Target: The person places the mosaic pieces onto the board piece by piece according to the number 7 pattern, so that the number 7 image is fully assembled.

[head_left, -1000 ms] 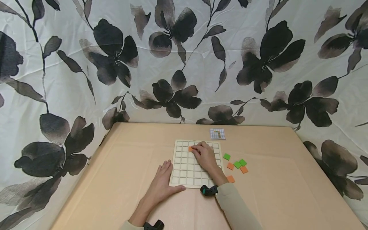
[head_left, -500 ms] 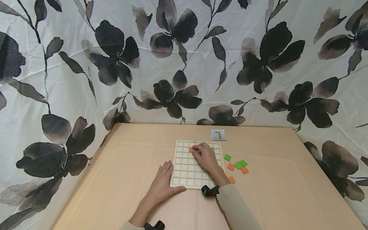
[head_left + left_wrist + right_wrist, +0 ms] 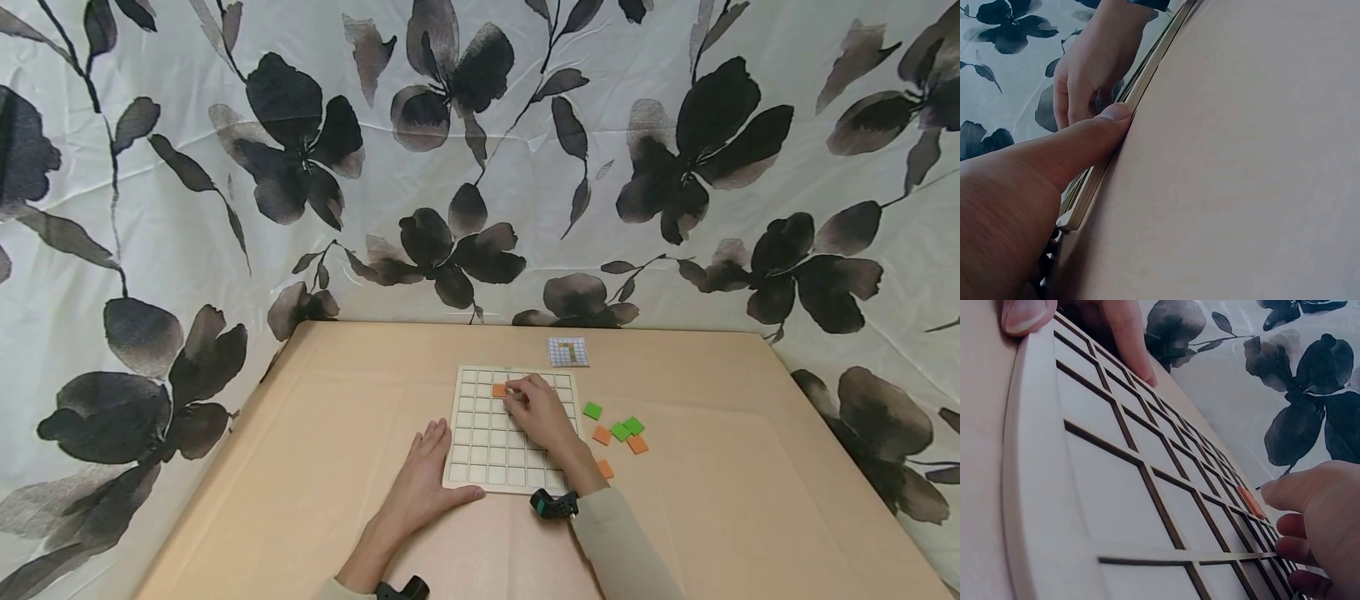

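Note:
A pale wooden board (image 3: pixel 475 454) with a grid of square cells lies on the table. One small orange tile (image 3: pixel 498 390) sits in a cell near its far edge. Fingertips of my right hand (image 3: pixel 536 410) hover right beside that orange tile (image 3: pixel 1250 501), with nothing seen between them; the other fingers are loosely bent. My left hand (image 3: pixel 423 483) rests at the board's left near corner, fingers extended along the left side. Its thumb (image 3: pixel 1113 115) presses the near edge of the board, as the left wrist view shows.
Right of the board lie several loose tiles, green (image 3: pixel 592 410) and orange (image 3: pixel 602 435), one orange partly behind the right wrist. A small card (image 3: pixel 567 351) printed with a coloured grid lies beyond the board. A floral cloth (image 3: pixel 450 167) hangs behind the table (image 3: pixel 712 417).
My right hand has drawn slightly right, off the orange tile, which now shows more fully in its cell. My left hand and the board have stayed put.

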Motion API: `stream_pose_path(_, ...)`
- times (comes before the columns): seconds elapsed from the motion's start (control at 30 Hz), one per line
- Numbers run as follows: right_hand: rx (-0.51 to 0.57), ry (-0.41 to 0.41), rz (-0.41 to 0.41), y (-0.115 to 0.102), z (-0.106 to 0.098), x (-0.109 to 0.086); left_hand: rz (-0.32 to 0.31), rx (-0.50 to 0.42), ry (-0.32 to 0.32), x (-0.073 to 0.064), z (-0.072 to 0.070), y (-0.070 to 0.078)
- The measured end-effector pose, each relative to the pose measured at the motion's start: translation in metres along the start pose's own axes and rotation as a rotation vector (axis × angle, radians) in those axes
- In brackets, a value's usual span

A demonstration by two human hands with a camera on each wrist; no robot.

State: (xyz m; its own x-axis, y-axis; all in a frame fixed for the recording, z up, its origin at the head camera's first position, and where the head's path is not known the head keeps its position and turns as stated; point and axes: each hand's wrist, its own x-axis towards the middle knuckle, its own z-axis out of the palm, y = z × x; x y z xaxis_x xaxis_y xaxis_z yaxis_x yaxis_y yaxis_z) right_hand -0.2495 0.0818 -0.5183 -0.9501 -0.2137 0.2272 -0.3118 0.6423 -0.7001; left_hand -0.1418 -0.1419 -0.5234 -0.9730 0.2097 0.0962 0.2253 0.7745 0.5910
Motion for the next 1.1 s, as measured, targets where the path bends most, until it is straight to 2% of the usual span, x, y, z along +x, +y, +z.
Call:
stream_pose_path(0.5,0.03,-0.034,0.021,0.0,-0.011,-0.001,-0.014,0.001,0.001,0.004,0.002,0.002)
stream_pose_path(1.1,0.029,-0.005,0.007,0.007,-0.042,0.004,-0.037,-0.02,-0.01,0.004,0.002,0.006)
